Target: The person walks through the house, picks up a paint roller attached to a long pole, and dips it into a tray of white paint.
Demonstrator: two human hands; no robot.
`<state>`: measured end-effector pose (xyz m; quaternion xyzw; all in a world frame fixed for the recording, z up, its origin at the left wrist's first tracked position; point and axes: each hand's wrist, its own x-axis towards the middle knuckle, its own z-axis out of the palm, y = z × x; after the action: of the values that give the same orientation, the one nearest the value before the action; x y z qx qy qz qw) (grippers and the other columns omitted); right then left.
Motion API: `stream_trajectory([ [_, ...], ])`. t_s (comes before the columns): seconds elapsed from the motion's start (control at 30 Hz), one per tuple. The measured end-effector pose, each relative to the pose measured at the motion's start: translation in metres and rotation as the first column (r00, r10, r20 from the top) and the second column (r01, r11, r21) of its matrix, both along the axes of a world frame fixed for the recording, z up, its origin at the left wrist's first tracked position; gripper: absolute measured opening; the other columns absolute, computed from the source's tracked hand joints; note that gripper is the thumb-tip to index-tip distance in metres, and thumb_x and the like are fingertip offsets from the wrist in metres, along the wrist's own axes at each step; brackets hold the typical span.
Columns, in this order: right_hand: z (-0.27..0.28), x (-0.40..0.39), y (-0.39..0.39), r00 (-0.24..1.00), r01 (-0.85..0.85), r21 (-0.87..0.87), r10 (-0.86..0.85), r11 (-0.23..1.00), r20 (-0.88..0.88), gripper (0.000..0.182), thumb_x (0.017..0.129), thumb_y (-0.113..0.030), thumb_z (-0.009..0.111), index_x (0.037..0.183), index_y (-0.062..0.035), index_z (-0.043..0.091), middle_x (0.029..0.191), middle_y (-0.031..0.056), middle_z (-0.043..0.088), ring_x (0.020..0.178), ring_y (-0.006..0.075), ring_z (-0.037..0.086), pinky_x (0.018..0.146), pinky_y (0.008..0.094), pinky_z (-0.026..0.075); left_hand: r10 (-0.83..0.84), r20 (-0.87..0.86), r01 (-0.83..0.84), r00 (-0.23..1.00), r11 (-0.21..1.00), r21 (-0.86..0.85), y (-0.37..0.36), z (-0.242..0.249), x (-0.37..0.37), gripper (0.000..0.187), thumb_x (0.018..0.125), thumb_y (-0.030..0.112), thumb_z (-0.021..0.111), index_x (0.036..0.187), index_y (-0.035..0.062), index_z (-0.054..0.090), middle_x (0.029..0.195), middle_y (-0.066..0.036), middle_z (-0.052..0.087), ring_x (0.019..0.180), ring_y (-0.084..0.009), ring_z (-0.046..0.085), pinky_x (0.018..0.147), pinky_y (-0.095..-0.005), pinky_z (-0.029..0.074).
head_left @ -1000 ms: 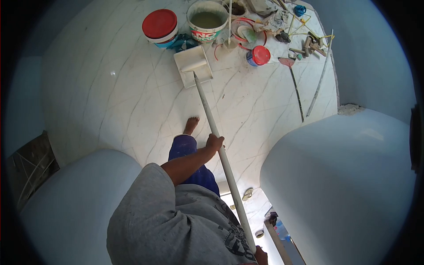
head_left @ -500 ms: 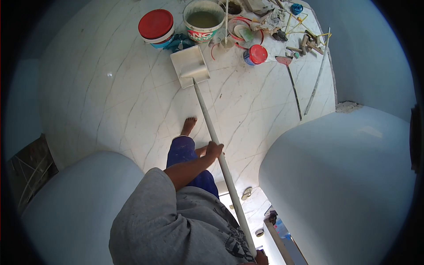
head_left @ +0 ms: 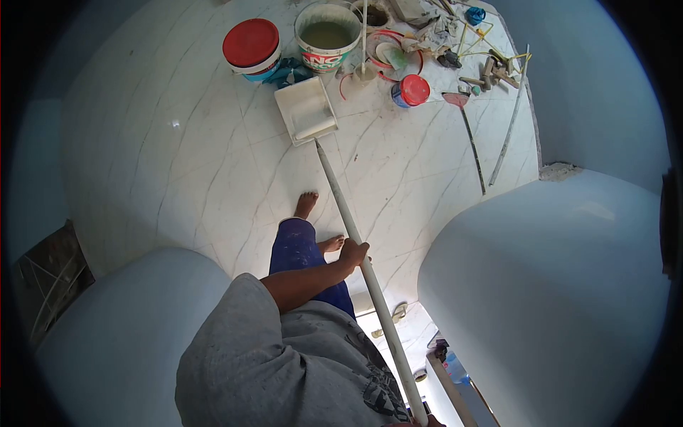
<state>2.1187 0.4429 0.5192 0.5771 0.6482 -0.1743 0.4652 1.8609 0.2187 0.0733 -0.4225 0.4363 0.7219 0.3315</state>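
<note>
A long pale pole runs from the bottom edge up to a white paint tray on the floor. At the pole's far end a paint roller lies in the tray, along its near edge. My left hand is wrapped around the middle of the pole. Low in the view, my right hand grips the pole's lower end, mostly cut off by the frame.
Behind the tray stand a red-lidded bucket, an open bucket of murky liquid and a small red-lidded tub. A long-handled scraper and debris lie right. Curved blue-grey walls flank me; slippers are behind.
The roller has moved from the tray's middle back to its near edge. Both hands and the pole have shifted toward the bottom right, and both remain on the pole.
</note>
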Motion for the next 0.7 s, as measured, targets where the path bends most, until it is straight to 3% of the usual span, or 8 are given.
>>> stream_trajectory([
  [0.03,0.005,-0.022,-0.015,1.000,0.000,0.005,0.000,1.000,0.001,0.030,0.081,-0.031,0.056,0.098,-0.0066,0.051,0.079,0.0152,0.057,0.073,0.0262,0.054,0.064,0.0367,0.041,-0.013,-0.006,0.013,1.000,1.000,-0.006,0.000,-0.018,0.002,0.027,0.070,0.007,0.052,0.078,-0.0159,0.041,0.060,-0.019,0.054,0.049,-0.0293,0.059,0.041,-0.0382,0.050],
  [0.1,0.012,-0.105,-0.076,0.742,-0.661,-0.165,0.671,0.732,0.002,0.032,0.081,-0.037,0.053,0.096,-0.0081,0.052,0.081,0.0198,0.057,0.078,0.0340,0.054,0.066,0.0406,0.042,-0.030,-0.041,0.033,0.999,0.996,0.077,-0.021,-0.028,-0.011,0.026,0.072,0.009,0.053,0.079,-0.0120,0.040,0.064,-0.019,0.052,0.052,-0.0301,0.059,0.043,-0.0422,0.050],
  [0.17,0.000,-0.122,-0.095,0.783,-0.612,-0.135,0.621,0.779,0.034,0.033,0.081,-0.038,0.052,0.092,-0.0072,0.053,0.081,0.0215,0.057,0.080,0.0369,0.054,0.066,0.0429,0.041,-0.011,-0.043,0.017,0.999,0.992,0.128,-0.034,-0.031,-0.027,0.022,0.073,0.008,0.054,0.077,-0.0085,0.039,0.066,-0.017,0.049,0.054,-0.0316,0.058,0.044,-0.0471,0.050],
  [0.27,-0.001,-0.128,-0.102,0.828,-0.557,-0.093,0.560,0.826,0.016,0.031,0.079,-0.036,0.054,0.085,-0.0058,0.055,0.079,0.0231,0.056,0.081,0.0397,0.053,0.066,0.0452,0.041,0.011,-0.017,-0.013,1.000,0.989,-0.145,-0.031,-0.043,-0.038,0.023,0.072,0.007,0.054,0.077,-0.0094,0.039,0.064,-0.017,0.049,0.052,-0.0303,0.057,0.043,-0.0451,0.050],
  [0.4,0.019,-0.095,-0.065,0.750,-0.658,-0.212,0.653,0.723,-0.101,0.024,0.077,-0.029,0.059,0.082,-0.0062,0.061,0.075,0.0177,0.057,0.074,0.0272,0.058,0.059,0.0392,0.041,-0.017,-0.028,0.013,0.999,0.993,-0.120,-0.026,-0.011,-0.028,0.022,0.072,0.005,0.054,0.077,-0.0098,0.039,0.065,-0.016,0.048,0.052,-0.0279,0.057,0.045,-0.0412,0.051],
  [0.47,0.038,-0.095,-0.074,0.880,-0.475,0.019,0.475,0.880,-0.008,0.026,0.078,-0.030,0.059,0.092,-0.0085,0.061,0.073,0.0137,0.058,0.069,0.0207,0.057,0.058,0.0354,0.041,0.007,-0.036,-0.003,0.999,0.993,0.120,-0.022,0.003,-0.017,0.031,0.072,0.010,0.054,0.077,-0.0171,0.041,0.069,-0.026,0.054,0.051,-0.0317,0.059,0.043,-0.0384,0.052],
  [0.57,0.034,-0.051,-0.033,0.986,-0.073,0.031,0.068,0.997,0.152,0.031,0.081,-0.028,0.057,0.107,-0.0117,0.054,0.074,0.0096,0.057,0.067,0.0168,0.053,0.058,0.0335,0.041,-0.002,-0.037,0.002,0.999,1.000,0.000,-0.009,0.025,-0.012,0.026,0.071,0.008,0.052,0.071,-0.0156,0.042,0.064,-0.023,0.054,0.049,-0.0314,0.059,0.041,-0.0382,0.051],
  [0.7,0.052,-0.074,-0.052,0.933,-0.341,-0.078,0.347,0.937,0.094,0.035,0.082,-0.027,0.055,0.113,-0.0133,0.049,0.071,0.0078,0.056,0.066,0.0161,0.053,0.057,0.0325,0.041,-0.024,-0.030,0.022,0.999,0.998,-0.054,-0.001,0.032,-0.001,0.026,0.069,0.007,0.051,0.075,-0.0169,0.041,0.061,-0.021,0.054,0.048,-0.0287,0.059,0.041,-0.0372,0.051],
])
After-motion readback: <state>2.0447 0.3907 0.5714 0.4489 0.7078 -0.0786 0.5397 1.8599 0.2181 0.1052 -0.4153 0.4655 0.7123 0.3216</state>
